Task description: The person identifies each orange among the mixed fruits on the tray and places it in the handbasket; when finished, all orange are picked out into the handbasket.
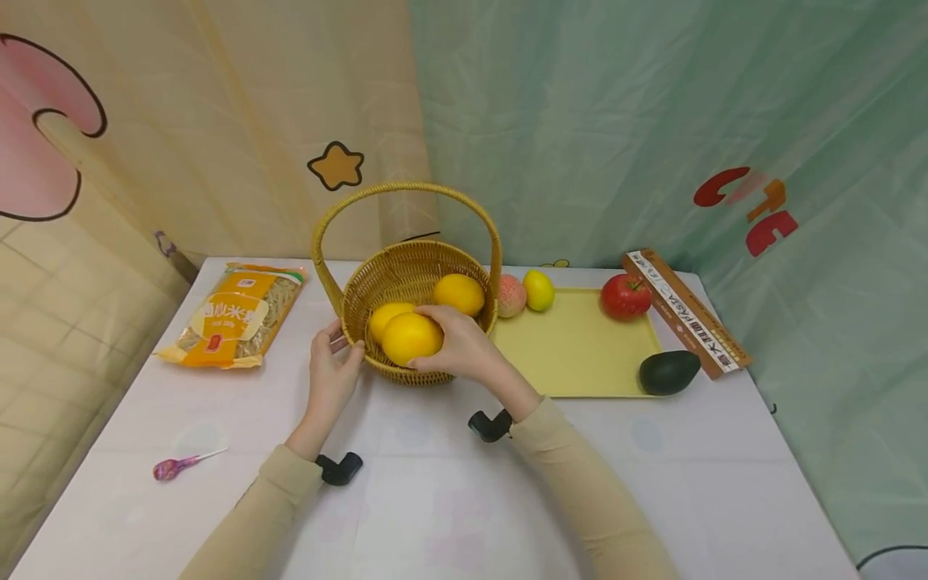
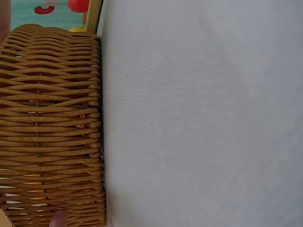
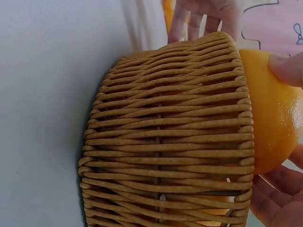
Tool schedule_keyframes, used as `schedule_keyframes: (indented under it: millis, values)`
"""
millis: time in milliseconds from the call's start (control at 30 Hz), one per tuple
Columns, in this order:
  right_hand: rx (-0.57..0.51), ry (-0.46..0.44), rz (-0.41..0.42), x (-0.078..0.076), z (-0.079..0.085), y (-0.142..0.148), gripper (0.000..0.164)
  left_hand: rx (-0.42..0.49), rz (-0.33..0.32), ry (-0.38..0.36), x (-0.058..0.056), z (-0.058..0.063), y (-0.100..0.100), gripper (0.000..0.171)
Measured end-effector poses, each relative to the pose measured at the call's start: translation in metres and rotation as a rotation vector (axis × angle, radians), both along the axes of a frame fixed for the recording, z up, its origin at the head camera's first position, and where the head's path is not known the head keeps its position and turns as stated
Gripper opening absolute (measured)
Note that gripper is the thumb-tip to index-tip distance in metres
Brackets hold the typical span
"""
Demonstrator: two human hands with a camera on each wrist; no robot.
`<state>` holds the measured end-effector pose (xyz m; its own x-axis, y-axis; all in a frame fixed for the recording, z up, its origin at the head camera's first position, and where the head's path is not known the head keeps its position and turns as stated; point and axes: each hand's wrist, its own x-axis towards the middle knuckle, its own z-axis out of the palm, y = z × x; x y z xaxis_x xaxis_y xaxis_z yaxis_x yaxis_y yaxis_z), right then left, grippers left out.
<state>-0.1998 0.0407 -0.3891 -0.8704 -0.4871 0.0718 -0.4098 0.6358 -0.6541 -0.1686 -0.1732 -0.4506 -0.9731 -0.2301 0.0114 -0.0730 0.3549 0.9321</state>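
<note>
My right hand (image 1: 464, 348) holds a smooth, shiny yellow-orange fruit (image 1: 410, 341), its exact kind unclear, at the front rim of a wicker basket (image 1: 415, 375). Thumb and fingers grip the fruit from opposite sides; in the right wrist view the fruit (image 3: 272, 118) stands out past the rim. Two similar fruits lie inside: one fruit (image 1: 388, 316) behind the held one, another fruit (image 1: 460, 293) at the back right. My left hand (image 1: 333, 372) touches the basket's left side, its fingers (image 3: 195, 24) fairly straight, with part of them hidden behind the wicker.
An arched handle (image 1: 406, 187) rises over the basket. Left lie a noodle packet (image 1: 235, 316) and a lollipop (image 1: 167, 469). Right are a peach (image 1: 511, 296), a small lemon (image 1: 540, 290), a yellow tray (image 1: 573, 346), a red tomato-like fruit (image 1: 625, 297), an avocado (image 1: 669, 373) and a pasta box (image 1: 685, 312).
</note>
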Motion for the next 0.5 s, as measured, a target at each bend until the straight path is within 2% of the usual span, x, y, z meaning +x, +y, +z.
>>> schedule_keyframes:
  millis: [267, 500]
  values:
    - [0.099, 0.04, 0.014, -0.004, 0.004, -0.012, 0.077, -0.018, 0.006, 0.021, 0.001, 0.001, 0.0, 0.058]
    - [0.117, 0.021, 0.066, -0.007, 0.005, -0.016, 0.077, -0.005, 0.003, 0.018, 0.001, 0.001, 0.0, 0.058]
